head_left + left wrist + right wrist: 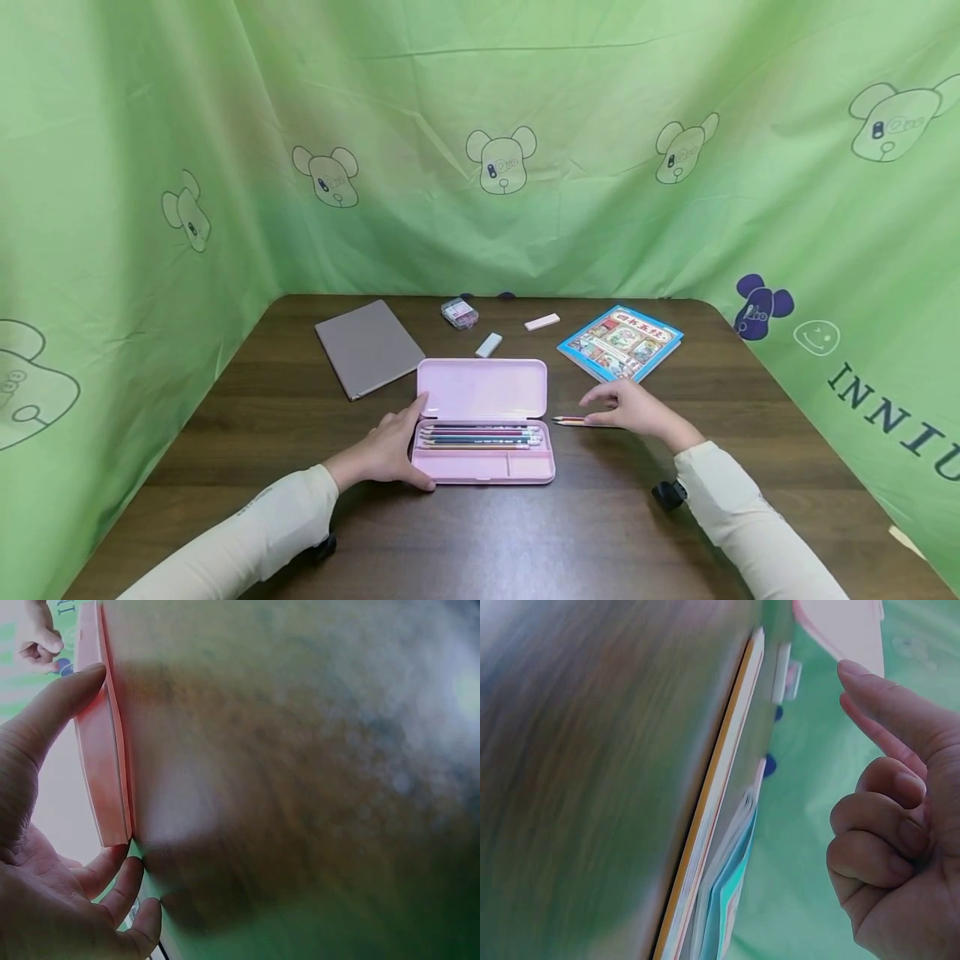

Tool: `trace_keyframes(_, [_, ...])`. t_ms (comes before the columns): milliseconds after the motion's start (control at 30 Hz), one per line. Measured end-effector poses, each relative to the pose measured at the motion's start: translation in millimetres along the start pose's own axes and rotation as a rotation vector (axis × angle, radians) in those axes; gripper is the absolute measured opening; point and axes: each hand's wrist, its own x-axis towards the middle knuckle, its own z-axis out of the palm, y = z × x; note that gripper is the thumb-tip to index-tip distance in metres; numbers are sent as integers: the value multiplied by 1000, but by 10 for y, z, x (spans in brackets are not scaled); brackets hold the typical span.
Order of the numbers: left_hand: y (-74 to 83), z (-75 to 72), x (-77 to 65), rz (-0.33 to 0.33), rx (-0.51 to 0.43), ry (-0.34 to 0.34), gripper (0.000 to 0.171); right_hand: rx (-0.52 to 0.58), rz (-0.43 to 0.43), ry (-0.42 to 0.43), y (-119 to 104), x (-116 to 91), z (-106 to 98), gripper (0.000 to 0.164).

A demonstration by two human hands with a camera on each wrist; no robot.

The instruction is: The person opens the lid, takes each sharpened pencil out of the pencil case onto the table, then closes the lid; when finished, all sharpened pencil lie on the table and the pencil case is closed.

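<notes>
A pink pencil case (483, 481) lies with its lid (482, 389) raised, and several pencils (480, 436) rest in its rear compartment. My left hand (388, 446) grips the case's left end, thumb on the front face and fingertips around the end, as the left wrist view shows. To the right of the case, my right hand (630, 408) is over a few loose pencils (570, 421) on the table. In the right wrist view its thumb and index finger are extended with nothing between them, the other fingers curled. An orange-edged pencil (712, 780) lies apart from them.
Behind the case are a grey notebook (371, 348), a small clear box (460, 313), a white eraser (489, 345) and a thin pale pink-white bar (542, 322). A blue-bordered picture book (622, 340) lies behind my right hand. Green curtains (420, 250) surround the wooden table (480, 542).
</notes>
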Motion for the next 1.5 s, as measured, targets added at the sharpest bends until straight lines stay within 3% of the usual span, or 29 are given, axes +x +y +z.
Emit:
trace_keyframes(467, [-14, 18, -8, 0, -11, -4, 129, 59, -43, -135, -225, 214, 277, 17])
trace_keyframes(633, [-17, 22, -8, -6, -7, -2, 129, 26, -76, -183, -350, 297, 398, 17])
trace_keyframes(833, [-12, 24, 2, -11, -5, -10, 129, -78, -47, -234, -457, 361, 497, 18])
trace_keyframes(1033, [-3, 5, -5, -16, -6, -15, 129, -78, -60, -242, -484, 401, 515, 15])
trace_keyframes(1233, [5, -5, -2, -13, 6, -7, 130, -110, -141, -222, -489, 430, 507, 17])
trace_keyframes(1500, [0, -4, 10, 5, 16, 0, 129, -175, -85, -252, -544, 451, 519, 12])
